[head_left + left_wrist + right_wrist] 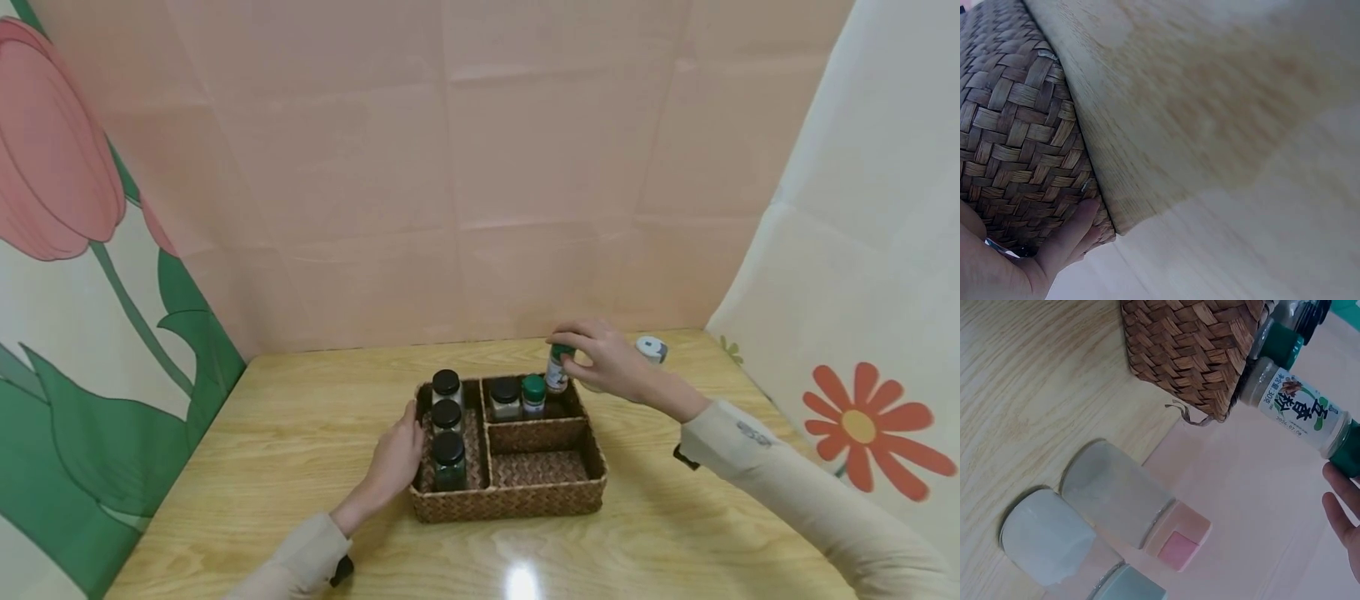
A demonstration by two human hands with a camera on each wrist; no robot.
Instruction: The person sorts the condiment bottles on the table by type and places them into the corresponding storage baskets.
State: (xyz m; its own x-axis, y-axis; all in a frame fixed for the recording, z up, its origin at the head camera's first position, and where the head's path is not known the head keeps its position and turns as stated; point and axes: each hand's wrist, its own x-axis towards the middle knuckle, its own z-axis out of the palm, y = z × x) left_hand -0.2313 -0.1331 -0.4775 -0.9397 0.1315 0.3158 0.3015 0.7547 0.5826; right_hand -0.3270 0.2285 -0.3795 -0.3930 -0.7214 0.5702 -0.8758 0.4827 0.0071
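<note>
A brown woven basket [517, 504] with three compartments sits on the wooden table. My right hand [611, 364] pinches a spice jar [556, 375] by its green cap, its base at the back right corner of the basket. In the right wrist view the jar [1300, 411] has a white label with Chinese print. Beside it in the back compartment stand a green-capped jar [534, 395] and a black-lidded jar [505, 400]. Three black-lidded jars [449, 460] line the left compartment. My left hand [395, 454] rests against the basket's left wall, fingers [1072, 232] laid along the weave.
Behind my right hand a white-topped container [651, 348] shows on the table. The right wrist view has a container with a pink-marked cap [1116, 494] and another with a pale blue lid [1130, 587]. A pink backdrop [450, 208] closes off the table's far edge.
</note>
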